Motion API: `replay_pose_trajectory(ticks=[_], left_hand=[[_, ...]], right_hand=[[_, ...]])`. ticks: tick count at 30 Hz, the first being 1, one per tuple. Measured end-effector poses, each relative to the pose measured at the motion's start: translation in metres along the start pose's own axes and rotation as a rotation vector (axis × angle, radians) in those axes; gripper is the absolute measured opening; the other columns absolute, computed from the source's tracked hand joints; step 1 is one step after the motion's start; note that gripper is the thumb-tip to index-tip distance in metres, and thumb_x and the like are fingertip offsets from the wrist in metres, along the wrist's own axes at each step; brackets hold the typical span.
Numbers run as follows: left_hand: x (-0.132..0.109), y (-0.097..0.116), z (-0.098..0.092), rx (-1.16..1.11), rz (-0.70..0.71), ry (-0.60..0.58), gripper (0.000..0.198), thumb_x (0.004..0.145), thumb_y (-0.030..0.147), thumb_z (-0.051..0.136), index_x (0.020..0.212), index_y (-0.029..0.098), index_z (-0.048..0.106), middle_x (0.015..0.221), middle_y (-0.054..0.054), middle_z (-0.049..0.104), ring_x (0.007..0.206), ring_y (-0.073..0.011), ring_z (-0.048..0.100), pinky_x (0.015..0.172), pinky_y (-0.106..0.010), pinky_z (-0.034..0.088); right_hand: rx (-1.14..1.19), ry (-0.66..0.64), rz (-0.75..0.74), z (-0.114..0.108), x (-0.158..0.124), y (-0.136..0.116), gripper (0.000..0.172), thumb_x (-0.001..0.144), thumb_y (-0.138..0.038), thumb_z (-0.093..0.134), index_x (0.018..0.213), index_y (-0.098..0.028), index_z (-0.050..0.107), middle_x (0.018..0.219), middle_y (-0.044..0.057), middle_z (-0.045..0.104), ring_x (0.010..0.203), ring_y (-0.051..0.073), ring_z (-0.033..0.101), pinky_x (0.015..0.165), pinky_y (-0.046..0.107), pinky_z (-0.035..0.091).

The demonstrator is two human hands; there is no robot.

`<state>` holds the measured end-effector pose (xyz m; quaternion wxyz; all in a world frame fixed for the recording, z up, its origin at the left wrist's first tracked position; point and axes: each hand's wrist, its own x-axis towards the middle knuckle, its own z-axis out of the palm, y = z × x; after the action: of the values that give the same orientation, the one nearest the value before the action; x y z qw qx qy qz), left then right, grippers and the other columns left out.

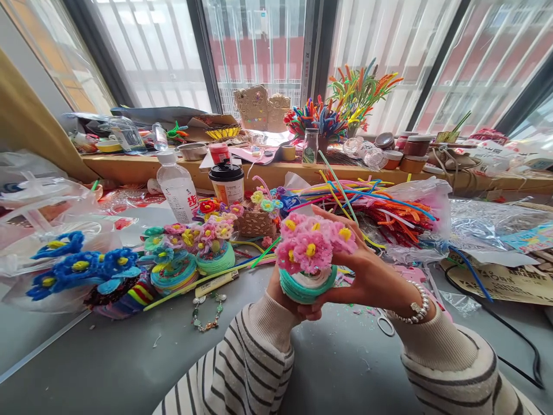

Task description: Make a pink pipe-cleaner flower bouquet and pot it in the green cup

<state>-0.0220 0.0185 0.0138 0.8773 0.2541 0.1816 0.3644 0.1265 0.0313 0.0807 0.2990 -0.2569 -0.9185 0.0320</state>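
A small teal pot of fuzzy pink pipe-cleaner flowers (310, 250) with yellow centres is held up above the grey table. My left hand (283, 291) grips the pot from behind and below, its fingers mostly hidden. Around the right side curls my right hand (367, 274), thumb near the pot's base and fingers up by the pink petals. Left of my hands stand a teal pot of pastel flowers (216, 258), a striped pot of green and pink flowers (173, 274) and a dark striped pot of blue flowers (125, 300).
Loose pipe cleaners (389, 210) lie in a plastic bag behind my right hand. A water bottle (176, 187) and a lidded cup (227, 183) stand at the back. On the table are a beaded bracelet (209, 314), scissors (386, 324) and a black cable (510, 340).
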Motion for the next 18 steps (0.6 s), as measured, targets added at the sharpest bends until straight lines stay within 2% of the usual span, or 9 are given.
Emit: replay_pose_trajectory(ticks=[3, 5, 7, 9, 11, 14, 18], left_hand=[[0.002, 0.0, -0.003, -0.038, 0.019, -0.007, 0.076, 0.066, 0.069, 0.011, 0.059, 0.011, 0.06, 0.037, -0.002, 0.051, 0.023, -0.0039, 0.033, 0.03, -0.016, 0.021], [0.004, 0.0, -0.005, -0.048, 0.069, 0.022, 0.075, 0.06, 0.073, 0.02, 0.067, 0.011, 0.062, 0.041, -0.004, 0.055, 0.027, -0.007, 0.04, 0.031, -0.018, 0.028], [0.003, 0.0, -0.007, -0.055, 0.156, 0.064, 0.069, 0.057, 0.072, 0.034, 0.076, 0.012, 0.063, 0.049, -0.006, 0.06, 0.037, -0.011, 0.05, 0.039, -0.022, 0.038], [0.002, 0.0, -0.01, -0.066, 0.247, 0.09, 0.058, 0.061, 0.062, 0.045, 0.087, 0.013, 0.061, 0.064, -0.007, 0.065, 0.051, -0.0141, 0.057, 0.052, -0.025, 0.044], [0.001, -0.001, -0.012, -0.088, 0.312, 0.096, 0.048, 0.065, 0.052, 0.051, 0.095, 0.015, 0.057, 0.081, -0.006, 0.065, 0.065, -0.0158, 0.06, 0.065, -0.027, 0.045], [0.0, -0.002, -0.013, -0.09, 0.401, 0.113, 0.043, 0.066, 0.038, 0.059, 0.104, 0.021, 0.049, 0.098, -0.004, 0.06, 0.084, -0.0179, 0.058, 0.073, -0.029, 0.045], [0.003, -0.003, -0.011, -0.055, 0.516, 0.175, 0.057, 0.059, 0.024, 0.067, 0.11, 0.021, 0.04, 0.103, -0.006, 0.056, 0.088, -0.0184, 0.056, 0.069, -0.025, 0.046]], right_hand=[[0.047, 0.012, 0.028, 0.003, -0.001, 0.004, 0.035, 0.058, -0.041, 0.063, 0.088, -0.023, 0.062, 0.134, 0.004, 0.022, 0.12, 0.028, 0.016, 0.096, 0.042, 0.018], [0.13, 0.046, 0.08, 0.007, -0.002, 0.01, 0.043, 0.055, -0.043, 0.065, 0.093, -0.023, 0.06, 0.131, 0.005, 0.029, 0.12, 0.029, 0.019, 0.096, 0.044, 0.02], [0.257, 0.121, 0.198, 0.013, -0.003, 0.017, 0.048, 0.055, -0.043, 0.065, 0.098, -0.024, 0.057, 0.123, 0.006, 0.04, 0.115, 0.03, 0.028, 0.093, 0.045, 0.024], [0.418, 0.182, 0.37, 0.019, -0.003, 0.021, 0.041, 0.061, -0.04, 0.062, 0.097, -0.022, 0.057, 0.11, 0.007, 0.053, 0.105, 0.028, 0.042, 0.088, 0.044, 0.032], [0.613, 0.195, 0.515, 0.022, -0.002, 0.023, 0.031, 0.065, -0.037, 0.059, 0.091, -0.02, 0.059, 0.099, 0.007, 0.06, 0.096, 0.026, 0.05, 0.083, 0.041, 0.037], [0.936, 0.209, 0.603, 0.023, 0.002, 0.018, 0.032, 0.067, -0.032, 0.059, 0.096, -0.02, 0.057, 0.103, 0.005, 0.059, 0.097, 0.024, 0.051, 0.084, 0.038, 0.038], [1.133, 0.298, 0.631, 0.025, 0.008, 0.007, 0.041, 0.062, -0.026, 0.064, 0.101, -0.02, 0.054, 0.108, 0.004, 0.056, 0.103, 0.022, 0.047, 0.09, 0.036, 0.033]])
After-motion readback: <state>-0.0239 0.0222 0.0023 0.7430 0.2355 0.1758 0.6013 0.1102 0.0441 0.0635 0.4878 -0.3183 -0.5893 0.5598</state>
